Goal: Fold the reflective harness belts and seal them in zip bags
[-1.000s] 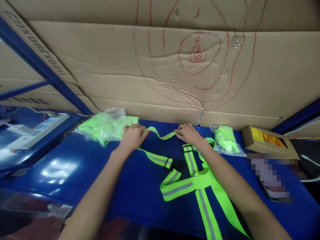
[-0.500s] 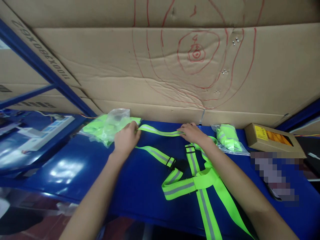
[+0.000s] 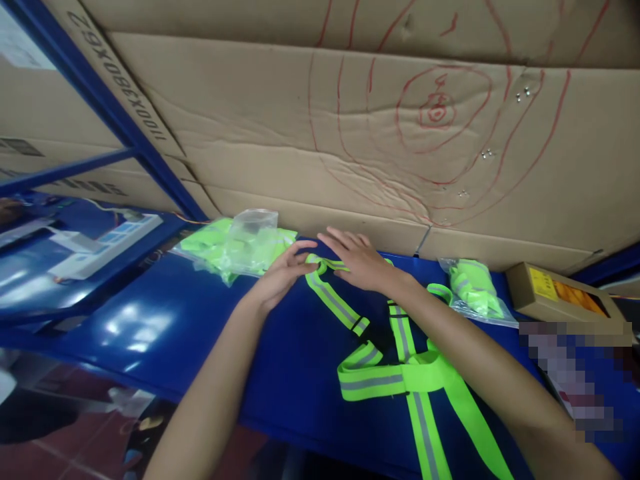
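Note:
A neon-green reflective harness with grey stripes (image 3: 370, 385) lies spread on the blue table, partly under my right forearm. One of its straps (image 3: 333, 298) runs up from a black buckle and bends at the far side. At that bend is my left hand (image 3: 283, 277), thumb and forefinger apart on either side of the strap. My right hand (image 3: 357, 261) lies over the strap just to the right, fingers stretched and spread. The stretch of strap beneath its palm is hidden. Neither hand is closed round the strap.
Clear plastic bags of green reflective material lie at the left (image 3: 235, 247) and right (image 3: 475, 288). A cardboard box (image 3: 565, 293) sits at the far right. On the left is a white power strip (image 3: 107, 247). Cardboard (image 3: 250, 167) with red rings stands behind the table.
My left hand has moved right and loosened from the strap. My right hand has shifted slightly left, its fingers now spread. The strap between them has slackened and gathered; the camera view has shifted.

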`<act>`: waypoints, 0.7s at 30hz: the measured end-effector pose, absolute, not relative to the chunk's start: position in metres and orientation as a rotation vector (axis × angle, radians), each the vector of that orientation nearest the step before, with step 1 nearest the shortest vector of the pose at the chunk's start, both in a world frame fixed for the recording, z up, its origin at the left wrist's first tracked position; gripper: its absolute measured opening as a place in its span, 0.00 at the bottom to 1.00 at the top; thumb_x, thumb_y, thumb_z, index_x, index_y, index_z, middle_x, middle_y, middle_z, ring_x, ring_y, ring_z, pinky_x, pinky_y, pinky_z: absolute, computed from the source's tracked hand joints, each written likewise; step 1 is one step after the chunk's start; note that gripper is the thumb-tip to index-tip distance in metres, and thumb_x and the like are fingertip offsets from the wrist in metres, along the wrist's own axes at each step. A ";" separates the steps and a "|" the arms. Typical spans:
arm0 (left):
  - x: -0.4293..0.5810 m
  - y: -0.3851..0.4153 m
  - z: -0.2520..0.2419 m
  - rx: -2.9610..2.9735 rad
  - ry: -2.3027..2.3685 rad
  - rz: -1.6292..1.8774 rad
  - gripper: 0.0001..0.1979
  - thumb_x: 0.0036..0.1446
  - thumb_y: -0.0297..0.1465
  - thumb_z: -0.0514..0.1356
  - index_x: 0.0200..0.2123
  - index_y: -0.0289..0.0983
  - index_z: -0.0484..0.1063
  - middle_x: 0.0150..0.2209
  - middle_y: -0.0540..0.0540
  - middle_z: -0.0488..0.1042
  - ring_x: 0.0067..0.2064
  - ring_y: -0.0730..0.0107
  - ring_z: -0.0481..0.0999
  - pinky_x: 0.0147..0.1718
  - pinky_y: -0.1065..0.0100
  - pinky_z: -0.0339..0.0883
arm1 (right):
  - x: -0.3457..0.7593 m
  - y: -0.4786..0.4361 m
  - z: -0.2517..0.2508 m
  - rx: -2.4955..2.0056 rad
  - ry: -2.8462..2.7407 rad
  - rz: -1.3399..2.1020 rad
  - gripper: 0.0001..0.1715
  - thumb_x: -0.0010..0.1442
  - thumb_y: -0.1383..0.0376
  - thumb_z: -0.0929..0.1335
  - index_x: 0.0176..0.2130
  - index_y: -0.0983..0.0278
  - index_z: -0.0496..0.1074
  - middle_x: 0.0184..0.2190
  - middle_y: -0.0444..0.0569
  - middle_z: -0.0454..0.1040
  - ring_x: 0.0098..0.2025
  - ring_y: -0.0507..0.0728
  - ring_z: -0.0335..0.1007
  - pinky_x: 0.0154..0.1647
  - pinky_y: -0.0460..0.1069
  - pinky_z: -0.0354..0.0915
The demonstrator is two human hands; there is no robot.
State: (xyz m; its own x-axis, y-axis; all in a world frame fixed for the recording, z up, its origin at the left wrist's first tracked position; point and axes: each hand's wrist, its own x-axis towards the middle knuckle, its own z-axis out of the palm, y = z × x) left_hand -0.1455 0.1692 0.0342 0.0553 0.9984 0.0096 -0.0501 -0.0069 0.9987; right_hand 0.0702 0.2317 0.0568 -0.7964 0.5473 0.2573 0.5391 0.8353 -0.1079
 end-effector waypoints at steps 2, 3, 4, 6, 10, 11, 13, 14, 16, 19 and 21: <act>-0.146 0.165 0.036 1.191 1.057 1.186 0.30 0.49 0.32 0.72 0.56 0.42 0.69 0.42 0.48 0.76 0.41 0.70 0.77 0.42 0.69 0.69 | 0.056 0.243 0.052 -0.811 -2.779 0.043 0.43 0.68 0.69 0.67 0.75 0.57 0.48 0.76 0.56 0.46 0.74 0.65 0.47 0.69 0.62 0.49; -0.146 0.163 0.037 1.187 1.014 1.173 0.30 0.50 0.31 0.72 0.55 0.43 0.69 0.42 0.48 0.77 0.40 0.70 0.77 0.42 0.70 0.69 | 0.050 0.249 0.050 -0.796 -2.812 0.056 0.43 0.67 0.70 0.67 0.74 0.57 0.50 0.76 0.56 0.46 0.74 0.65 0.47 0.69 0.62 0.49; -0.145 0.161 0.038 1.186 0.965 1.159 0.29 0.50 0.31 0.72 0.54 0.43 0.69 0.43 0.48 0.77 0.41 0.70 0.77 0.42 0.70 0.69 | 0.045 0.254 0.047 -0.778 -2.849 0.072 0.43 0.66 0.70 0.68 0.74 0.57 0.53 0.76 0.57 0.47 0.74 0.65 0.47 0.69 0.62 0.49; -0.144 0.158 0.040 1.192 0.876 1.129 0.28 0.50 0.29 0.73 0.53 0.43 0.68 0.45 0.47 0.77 0.42 0.69 0.77 0.42 0.70 0.69 | 0.038 0.261 0.042 -0.730 -2.927 0.104 0.37 0.64 0.67 0.72 0.69 0.57 0.63 0.75 0.56 0.52 0.73 0.67 0.49 0.67 0.62 0.50; -0.145 0.155 0.042 1.243 0.825 1.111 0.29 0.50 0.29 0.72 0.54 0.43 0.66 0.44 0.47 0.77 0.40 0.68 0.77 0.38 0.70 0.68 | 0.033 0.264 0.031 -0.688 -3.024 0.126 0.20 0.62 0.59 0.75 0.54 0.56 0.78 0.66 0.52 0.68 0.67 0.64 0.60 0.62 0.56 0.54; -0.145 0.155 0.042 1.269 0.832 1.113 0.30 0.51 0.30 0.72 0.55 0.43 0.65 0.44 0.47 0.77 0.40 0.67 0.77 0.38 0.70 0.68 | 0.033 0.264 0.030 -0.702 -3.030 0.119 0.17 0.63 0.60 0.74 0.52 0.57 0.78 0.63 0.51 0.71 0.65 0.63 0.63 0.60 0.55 0.55; -0.147 0.155 0.042 1.396 0.941 1.145 0.28 0.52 0.29 0.69 0.54 0.43 0.65 0.44 0.47 0.77 0.40 0.66 0.77 0.37 0.70 0.68 | 0.036 0.265 0.028 -0.766 -3.020 0.081 0.14 0.66 0.61 0.72 0.51 0.59 0.78 0.58 0.52 0.75 0.60 0.61 0.67 0.58 0.53 0.56; -0.146 0.155 0.041 1.500 1.070 1.179 0.25 0.52 0.28 0.67 0.53 0.42 0.66 0.44 0.47 0.77 0.40 0.65 0.77 0.37 0.69 0.69 | 0.037 0.265 0.028 -0.811 -3.008 0.050 0.12 0.67 0.63 0.70 0.50 0.61 0.78 0.55 0.53 0.77 0.58 0.60 0.69 0.57 0.53 0.56; -0.143 0.153 0.042 1.688 1.386 1.272 0.18 0.52 0.24 0.61 0.48 0.41 0.69 0.45 0.46 0.76 0.45 0.61 0.77 0.41 0.66 0.69 | 0.042 0.268 0.030 -0.921 -2.975 -0.027 0.11 0.69 0.66 0.67 0.49 0.63 0.77 0.51 0.56 0.79 0.56 0.61 0.71 0.57 0.55 0.55; -0.135 0.144 0.045 1.773 1.879 1.358 0.17 0.54 0.21 0.55 0.46 0.40 0.71 0.51 0.42 0.74 0.52 0.53 0.74 0.48 0.59 0.67 | 0.050 0.275 0.032 -1.099 -2.920 -0.142 0.12 0.71 0.67 0.65 0.48 0.65 0.77 0.48 0.58 0.79 0.55 0.63 0.72 0.59 0.58 0.57; -0.132 0.139 0.049 1.776 2.203 1.302 0.19 0.58 0.21 0.53 0.50 0.41 0.71 0.55 0.40 0.72 0.51 0.50 0.75 0.44 0.57 0.67 | 0.054 0.279 0.031 -1.206 -2.885 -0.202 0.13 0.72 0.62 0.66 0.50 0.66 0.76 0.50 0.56 0.78 0.55 0.62 0.72 0.60 0.61 0.61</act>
